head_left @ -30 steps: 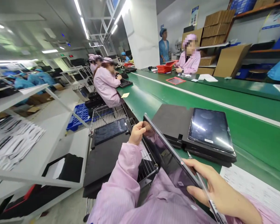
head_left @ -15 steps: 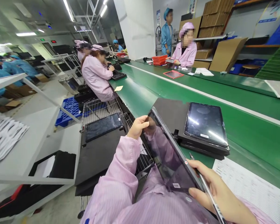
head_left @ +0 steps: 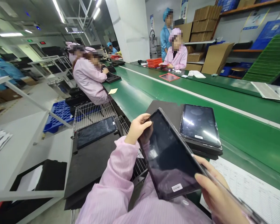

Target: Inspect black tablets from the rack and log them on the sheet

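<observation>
A black tablet (head_left: 170, 155) with a glossy screen and a small white barcode label is held tilted in front of my body. My left hand (head_left: 138, 128) grips its upper left corner, thumb over the screen edge. My right hand (head_left: 216, 186) clasps the lower right edge, thumb on the front and fingers behind. A pen (head_left: 249, 211) lies along that hand, partly blurred. Beyond the right edge, another tablet (head_left: 199, 124) rests on a stack of black foam trays (head_left: 163, 109). A third tablet (head_left: 96, 132) sits in a black tray on the wire cart to the left.
A printed sheet (head_left: 247, 189) lies on the green bench (head_left: 233, 113) at the right. The wire cart (head_left: 95, 112) stands against the bench on the left. One co-worker (head_left: 90, 74) sits along the left side, another (head_left: 177, 53) across the bench beside red trays (head_left: 154, 62).
The tablet has turned so its screen faces me more, and its label shows larger. Both hands keep their hold. The whole view has shifted a little to the right.
</observation>
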Demonstrator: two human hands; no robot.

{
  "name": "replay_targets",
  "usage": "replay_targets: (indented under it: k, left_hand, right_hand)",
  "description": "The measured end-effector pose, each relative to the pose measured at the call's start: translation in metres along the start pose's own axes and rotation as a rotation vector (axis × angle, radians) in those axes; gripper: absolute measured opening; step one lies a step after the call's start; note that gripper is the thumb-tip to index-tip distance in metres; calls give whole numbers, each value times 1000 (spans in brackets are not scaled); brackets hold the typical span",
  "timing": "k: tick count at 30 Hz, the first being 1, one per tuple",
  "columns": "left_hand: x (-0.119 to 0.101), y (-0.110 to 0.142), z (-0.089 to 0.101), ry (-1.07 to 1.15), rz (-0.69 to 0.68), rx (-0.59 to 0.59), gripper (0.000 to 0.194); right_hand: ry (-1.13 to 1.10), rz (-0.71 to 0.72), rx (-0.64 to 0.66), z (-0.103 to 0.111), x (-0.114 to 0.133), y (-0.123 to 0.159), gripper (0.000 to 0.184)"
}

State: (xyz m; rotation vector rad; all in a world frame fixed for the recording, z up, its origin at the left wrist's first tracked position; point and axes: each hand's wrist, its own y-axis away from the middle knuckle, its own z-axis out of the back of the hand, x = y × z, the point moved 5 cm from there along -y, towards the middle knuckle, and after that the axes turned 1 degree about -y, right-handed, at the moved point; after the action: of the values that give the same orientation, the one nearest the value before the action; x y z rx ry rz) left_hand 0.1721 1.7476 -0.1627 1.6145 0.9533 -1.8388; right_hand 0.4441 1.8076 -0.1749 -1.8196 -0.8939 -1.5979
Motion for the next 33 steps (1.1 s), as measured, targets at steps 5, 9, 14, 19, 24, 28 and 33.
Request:
replay_targets:
  k: [5,9,14,19,24,28,33]
  left_hand:
    - [1,62,9,-177,-22,-485,79]
    - [28,96,-33,295,264,-52,69]
    - [35,104,-58,587,304,-13,50]
    - [43,104,-66,615,315,45,43]
    - [48,107,-66,587,325,49,43]
    - [47,108,-65,557,330,37,43]
    - [44,109,-62,538,394,18,47]
  right_hand:
    - [-103,5,-117,8,1,-4,33]
    - [33,81,-168,3,8,4,37]
    - [-88,79,-16,-14,10,11,46]
    - [-110,10,-149,-13,10,12,37]
    - [-22,-21,-257,-16,22,12,25]
    - [14,-40,-285,-15,26,10,16]
    - [96,-85,-178,-11,19,6,21]
